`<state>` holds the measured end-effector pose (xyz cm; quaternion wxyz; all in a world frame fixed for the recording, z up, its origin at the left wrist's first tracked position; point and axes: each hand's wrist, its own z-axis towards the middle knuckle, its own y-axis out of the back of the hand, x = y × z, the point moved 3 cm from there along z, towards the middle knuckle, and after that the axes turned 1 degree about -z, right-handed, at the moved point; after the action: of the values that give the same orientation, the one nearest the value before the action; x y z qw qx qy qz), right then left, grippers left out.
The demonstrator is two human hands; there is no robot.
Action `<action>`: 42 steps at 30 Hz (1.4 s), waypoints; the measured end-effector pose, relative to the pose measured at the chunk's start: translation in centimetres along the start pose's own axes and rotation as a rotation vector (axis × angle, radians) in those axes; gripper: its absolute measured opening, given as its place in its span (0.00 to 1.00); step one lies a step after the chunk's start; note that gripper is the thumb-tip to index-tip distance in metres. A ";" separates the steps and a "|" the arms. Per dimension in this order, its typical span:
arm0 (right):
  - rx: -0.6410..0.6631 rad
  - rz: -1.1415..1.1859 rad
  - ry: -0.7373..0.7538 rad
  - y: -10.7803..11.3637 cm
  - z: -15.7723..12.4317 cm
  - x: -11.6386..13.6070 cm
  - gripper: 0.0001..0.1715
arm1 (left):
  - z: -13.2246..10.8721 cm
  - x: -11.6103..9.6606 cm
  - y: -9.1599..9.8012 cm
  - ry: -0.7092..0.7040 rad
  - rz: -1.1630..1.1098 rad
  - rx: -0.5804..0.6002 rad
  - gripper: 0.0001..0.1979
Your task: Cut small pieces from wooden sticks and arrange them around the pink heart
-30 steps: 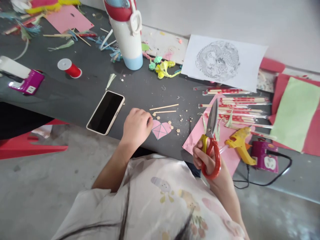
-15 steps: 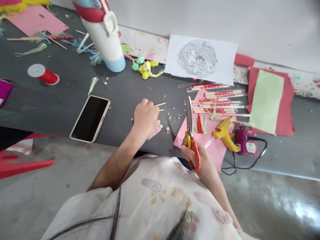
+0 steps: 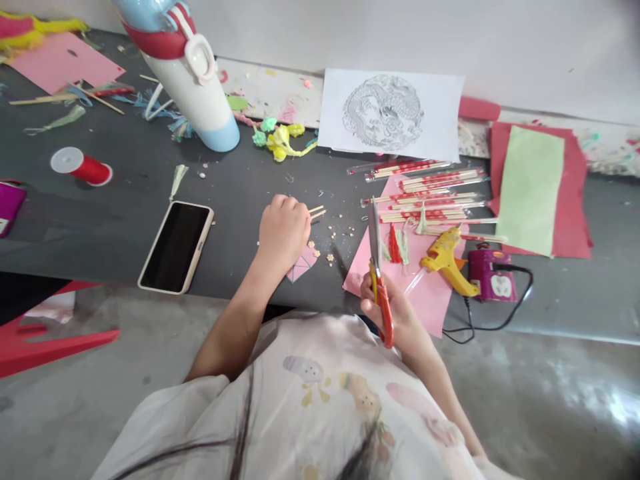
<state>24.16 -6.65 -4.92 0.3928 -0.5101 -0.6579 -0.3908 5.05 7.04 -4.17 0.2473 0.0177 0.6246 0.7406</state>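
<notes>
My left hand [image 3: 284, 230] is on the table with its fingers curled down. Pale wooden sticks [image 3: 318, 213] poke out from under its right side; the fingertips are hidden. Partly beneath this hand lies a small pink paper piece [image 3: 301, 265] with dark lines, and tiny flower-shaped bits [image 3: 330, 258] are scattered beside it. My right hand [image 3: 393, 303] grips orange-and-yellow-handled scissors [image 3: 376, 243] near the table's front edge. Their blades point away from me over pink paper [image 3: 431, 310], and they look closed together.
A yellow glue gun [image 3: 447, 263] and corded purple box [image 3: 493, 280] sit at right, by packaged red-tipped sticks [image 3: 435, 217]. At left are a phone [image 3: 176, 247], red thread spool [image 3: 89, 169] and tall bottle [image 3: 193, 97]. A dragon print [image 3: 390, 117] leans at the back.
The view has shifted slightly. The stick ends beside my left hand are closer together, and more of the lined pink paper shows. My right hand still holds the scissors.
</notes>
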 end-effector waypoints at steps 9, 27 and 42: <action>-0.152 -0.504 -0.002 0.7 0.1 2.0 0.28 | -2.7 -2.2 5.3 -0.040 -0.379 -0.263 0.05; -0.129 -0.650 0.120 0.5 -0.3 2.5 0.27 | -3.5 -2.5 5.4 -0.088 -0.365 -0.302 0.04; -0.081 -0.599 0.113 0.3 -0.5 2.9 0.19 | -3.5 -2.3 5.2 -0.132 -0.292 -0.332 0.04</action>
<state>24.03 -5.97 -2.06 0.2755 -0.2859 -0.7401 -0.5428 4.13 2.47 0.60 0.3917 -0.0652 0.4725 0.7868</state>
